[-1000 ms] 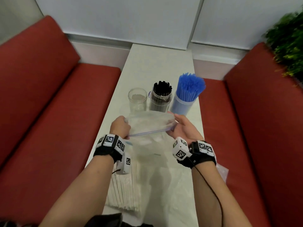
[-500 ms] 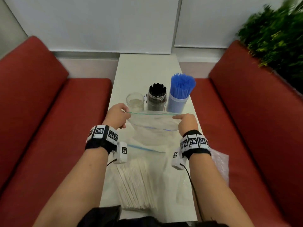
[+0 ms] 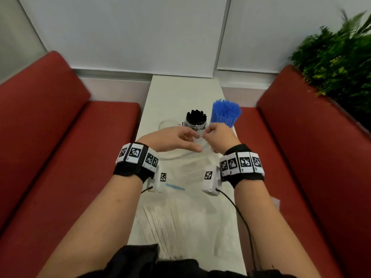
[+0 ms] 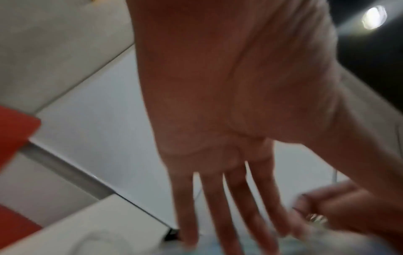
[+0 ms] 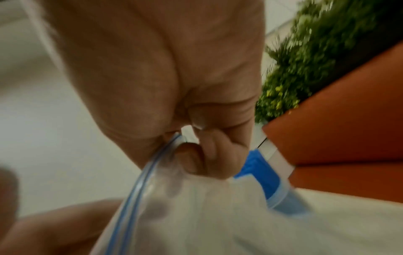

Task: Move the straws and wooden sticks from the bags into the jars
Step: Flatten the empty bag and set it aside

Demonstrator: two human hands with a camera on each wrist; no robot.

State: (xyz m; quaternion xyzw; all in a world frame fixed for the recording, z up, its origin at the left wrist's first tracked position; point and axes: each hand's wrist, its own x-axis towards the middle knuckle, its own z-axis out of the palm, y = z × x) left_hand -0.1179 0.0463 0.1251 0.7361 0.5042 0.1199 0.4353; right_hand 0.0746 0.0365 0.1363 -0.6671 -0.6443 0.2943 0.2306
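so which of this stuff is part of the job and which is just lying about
Part of the job: zip bag pinched by right hand; open left hand; blue straws; black straws; empty jar; white sticks.

Lying about: red benches; plant.

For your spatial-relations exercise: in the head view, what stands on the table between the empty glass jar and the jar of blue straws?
The jar of black straws stands between the empty glass jar and the blue straws, shown in the head view.

No readable text, only black-and-white square code markers on the wristbands (image 3: pixel 136 155) of both arms.
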